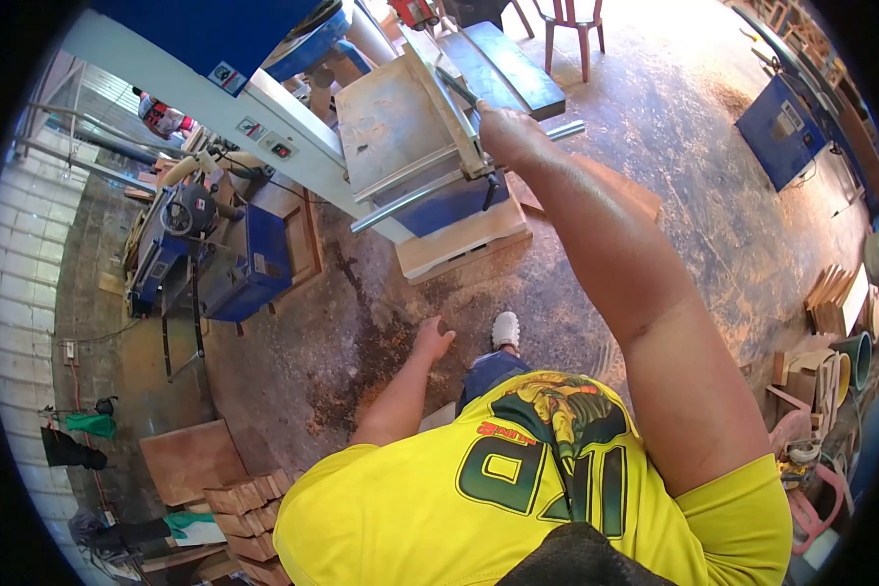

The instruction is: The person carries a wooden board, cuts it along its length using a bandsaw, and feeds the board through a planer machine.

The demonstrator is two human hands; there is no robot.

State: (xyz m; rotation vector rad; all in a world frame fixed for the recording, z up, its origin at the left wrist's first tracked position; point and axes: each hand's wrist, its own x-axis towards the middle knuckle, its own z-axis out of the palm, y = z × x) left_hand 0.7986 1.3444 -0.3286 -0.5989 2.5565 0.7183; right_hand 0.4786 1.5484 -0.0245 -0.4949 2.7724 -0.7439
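Observation:
My left hand (432, 340) hangs low above the floor, apart from the machine. Its thumb stands out and the fingers are loosely curled, with nothing plainly in them. Stretched far forward, my right hand (503, 135) is at the band saw's table, beside the long fence (444, 112). Its fingers close round the near end of a dark narrow bar (457, 88), whose kind I cannot make out. The grey saw table (391, 127) is dusty, and a metal rail (410, 200) runs along its near edge.
The saw's white column (293, 127) rises at left. A wooden base (464, 239) sits under the table. Another blue machine (249, 264) stands left, and a blue cabinet (781, 132) right. Wood blocks (244, 508) are stacked lower left. A red chair (571, 34) stands behind.

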